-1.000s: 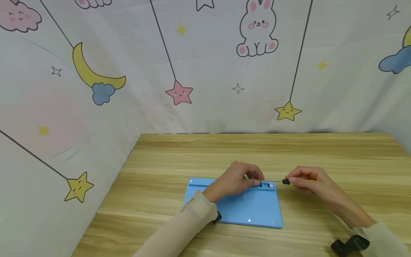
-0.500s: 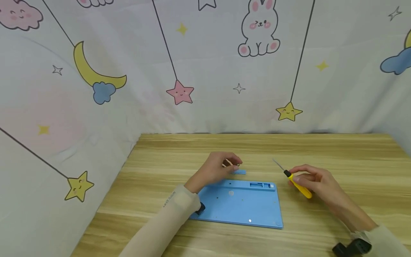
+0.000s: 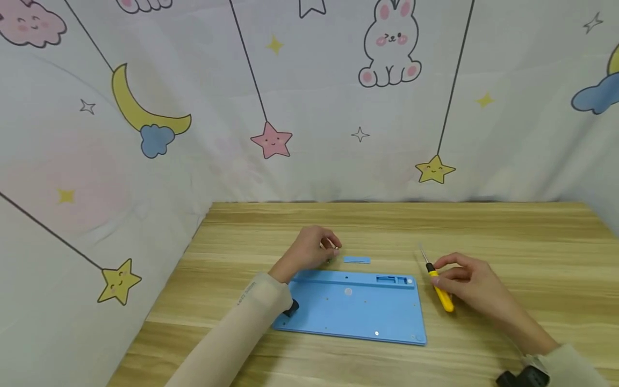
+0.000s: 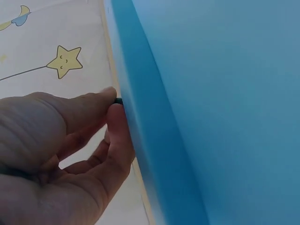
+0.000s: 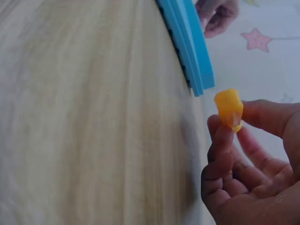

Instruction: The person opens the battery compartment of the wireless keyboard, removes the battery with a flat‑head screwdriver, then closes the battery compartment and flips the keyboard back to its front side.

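Observation:
A light blue keyboard lies underside up on the table, its small battery compartment uncovered at the far right corner. Just beyond its far edge, my left hand pinches a small battery between thumb and fingertips. In the left wrist view only a dark green bit of the battery shows; the fingers hide most of it. My right hand, right of the keyboard, holds a yellow screwdriver by its handle, the shaft pointing away. The handle's yellow end shows in the right wrist view.
The blue battery cover lies behind the keyboard, to the right of my left hand. A wood-grain table carries everything. Behind it hangs a pale printed cloth, which also covers the left side.
My left hand has moved left from the battery compartment with the battery, revealing the cover. The screwdriver has left the keyboard's corner and swung from lying sideways to pointing away, still in my right hand.

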Action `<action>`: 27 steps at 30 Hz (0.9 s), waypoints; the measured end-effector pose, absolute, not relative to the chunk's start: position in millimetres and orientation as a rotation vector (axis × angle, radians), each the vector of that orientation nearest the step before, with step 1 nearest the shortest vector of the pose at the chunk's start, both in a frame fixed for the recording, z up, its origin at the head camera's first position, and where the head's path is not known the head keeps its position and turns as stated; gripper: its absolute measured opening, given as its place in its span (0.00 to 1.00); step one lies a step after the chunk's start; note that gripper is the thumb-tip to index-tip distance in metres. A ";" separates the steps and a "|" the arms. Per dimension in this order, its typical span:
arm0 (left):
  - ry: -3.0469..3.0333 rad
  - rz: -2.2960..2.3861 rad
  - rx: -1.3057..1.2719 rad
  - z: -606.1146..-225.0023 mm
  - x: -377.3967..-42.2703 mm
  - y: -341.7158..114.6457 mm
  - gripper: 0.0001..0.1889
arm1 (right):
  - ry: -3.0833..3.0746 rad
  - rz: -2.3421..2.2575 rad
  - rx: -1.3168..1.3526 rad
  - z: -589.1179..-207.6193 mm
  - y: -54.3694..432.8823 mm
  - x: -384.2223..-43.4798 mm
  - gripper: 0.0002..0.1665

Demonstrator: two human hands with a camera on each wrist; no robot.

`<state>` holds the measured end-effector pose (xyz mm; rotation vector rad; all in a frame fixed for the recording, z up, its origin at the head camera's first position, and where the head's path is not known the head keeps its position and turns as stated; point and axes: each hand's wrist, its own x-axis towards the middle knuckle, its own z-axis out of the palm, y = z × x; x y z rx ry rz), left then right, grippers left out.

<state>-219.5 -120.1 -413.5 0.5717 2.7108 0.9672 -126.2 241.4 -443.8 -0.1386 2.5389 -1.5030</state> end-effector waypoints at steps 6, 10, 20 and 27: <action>2.713 0.935 0.448 -414.2 -222.2 -113.8 0.04 | 2.643 -1.357 -0.154 -447.9 233.0 -124.5 0.21; 2.702 0.948 0.382 -416.1 -223.4 -111.6 0.03 | 2.690 -1.266 -0.115 -446.9 229.9 -124.9 0.23; 2.699 0.974 0.330 -421.9 -224.8 -113.8 0.05 | 2.726 -1.233 -0.095 -445.3 227.5 -124.6 0.22; 2.762 1.006 0.308 -421.3 -216.7 -142.0 0.11 | 2.792 -1.157 -0.092 -445.7 224.3 -124.4 0.21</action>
